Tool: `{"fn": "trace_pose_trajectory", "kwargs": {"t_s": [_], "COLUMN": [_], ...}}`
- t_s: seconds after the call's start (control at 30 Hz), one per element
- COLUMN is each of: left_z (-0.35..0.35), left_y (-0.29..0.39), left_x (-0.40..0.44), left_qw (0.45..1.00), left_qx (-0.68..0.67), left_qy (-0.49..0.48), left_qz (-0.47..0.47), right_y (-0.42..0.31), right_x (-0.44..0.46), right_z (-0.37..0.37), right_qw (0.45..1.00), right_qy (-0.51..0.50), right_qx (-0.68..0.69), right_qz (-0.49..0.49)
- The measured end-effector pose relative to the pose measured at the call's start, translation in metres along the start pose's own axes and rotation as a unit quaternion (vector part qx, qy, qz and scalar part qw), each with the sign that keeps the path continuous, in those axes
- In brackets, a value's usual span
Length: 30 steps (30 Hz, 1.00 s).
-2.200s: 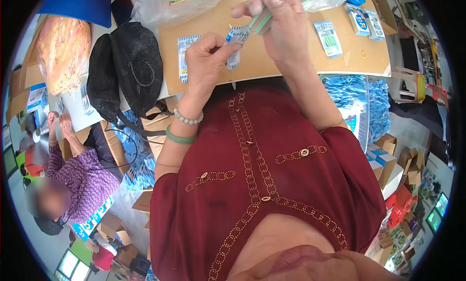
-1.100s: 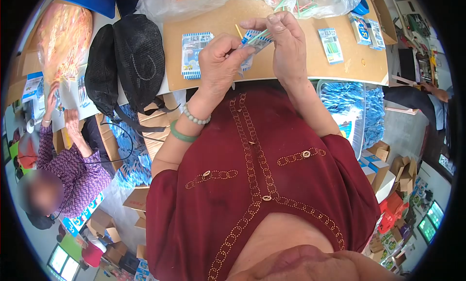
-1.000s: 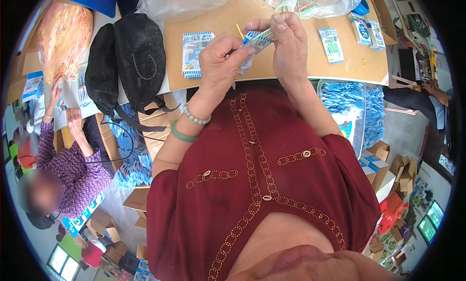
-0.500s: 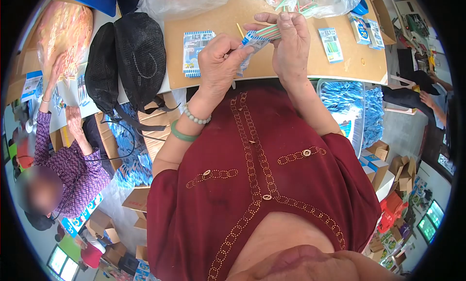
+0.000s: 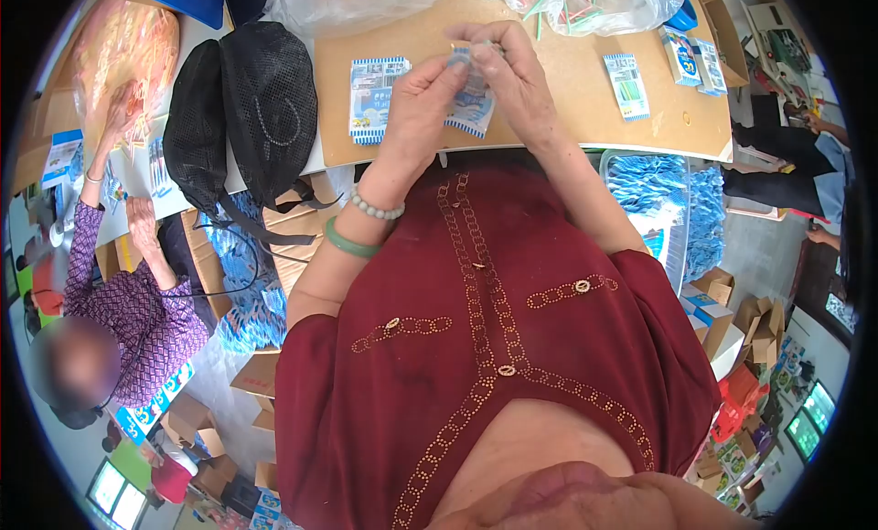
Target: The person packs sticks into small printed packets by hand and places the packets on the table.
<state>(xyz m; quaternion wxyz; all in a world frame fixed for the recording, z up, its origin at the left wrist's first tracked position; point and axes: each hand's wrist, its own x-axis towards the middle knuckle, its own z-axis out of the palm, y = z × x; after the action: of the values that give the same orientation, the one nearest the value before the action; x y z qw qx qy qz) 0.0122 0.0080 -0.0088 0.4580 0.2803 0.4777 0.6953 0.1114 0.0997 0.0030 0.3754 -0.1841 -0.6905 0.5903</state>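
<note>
Both my hands meet at the upper end of a small blue-and-white printed packet (image 5: 474, 111) over the table's near edge. My left hand (image 5: 422, 105) pinches its left side, with thumb and fingertips pressed together. On the right side, my right hand (image 5: 519, 82) has its fingers closed on the packet's top. No sticks can be seen at the packet; its mouth is hidden by my fingers. Beside my left hand lies a stack of similar flat packets (image 5: 370, 102). A single packet with green showing in its window (image 5: 627, 89) lies to the right.
A clear plastic bag (image 5: 402, 9) and loose coloured sticks (image 5: 585, 13) lie at the table's far side. Small boxes (image 5: 681, 54) stand at the right. A clear bin (image 5: 645, 187) of blue packets sits below. A black mesh bag (image 5: 265, 109) separates me from a co-worker (image 5: 137, 320).
The green and pale sticks that stuck out by my right hand are no longer visible. My hands have drawn together leftward, and the packet has turned to hang upright.
</note>
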Motion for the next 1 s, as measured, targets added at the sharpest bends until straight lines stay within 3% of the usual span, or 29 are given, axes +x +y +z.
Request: {"fn": "trace_pose_trajectory", "kwargs": {"t_s": [0.07,0.17,0.3,0.47,0.57,0.6,0.67,0.8,1.0], "left_z": [-0.004,-0.006,-0.002,0.003,-0.009,-0.011,-0.008,0.007,0.027], "left_y": [-0.002,0.0,0.003,0.009,0.004,0.004,0.005,-0.002,-0.006], "left_x": [0.003,0.007,0.008,0.006,0.01,0.01,0.009,0.012,0.015], "left_qw": [0.999,0.998,0.997,0.998,0.993,0.992,0.992,0.99,0.989], "left_qx": [-0.053,-0.061,-0.067,-0.053,0.119,0.116,0.12,0.095,0.107], "left_qy": [-0.007,-0.008,-0.013,-0.013,-0.02,-0.039,0.027,-0.013,-0.015], "left_qz": [-0.005,0.007,0.037,0.031,-0.015,-0.017,0.019,0.101,0.105], "right_y": [0.002,-0.005,0.004,0.014,0.031,0.033,0.03,0.022,0.014], "right_x": [0.001,-0.001,-0.009,-0.009,-0.012,-0.016,-0.019,-0.025,-0.033], "right_z": [-0.004,-0.013,-0.024,-0.032,-0.039,-0.041,-0.038,-0.035,-0.046], "right_qw": [0.998,0.992,0.985,0.985,0.992,0.993,0.977,0.969,0.97], "right_qy": [0.012,0.027,-0.057,-0.025,-0.074,-0.057,-0.072,-0.09,-0.066], "right_qx": [-0.042,0.118,0.102,0.115,0.016,0.007,0.181,0.173,0.195], "right_qz": [-0.041,0.025,0.126,0.125,0.101,0.101,0.089,0.153,0.13]}}
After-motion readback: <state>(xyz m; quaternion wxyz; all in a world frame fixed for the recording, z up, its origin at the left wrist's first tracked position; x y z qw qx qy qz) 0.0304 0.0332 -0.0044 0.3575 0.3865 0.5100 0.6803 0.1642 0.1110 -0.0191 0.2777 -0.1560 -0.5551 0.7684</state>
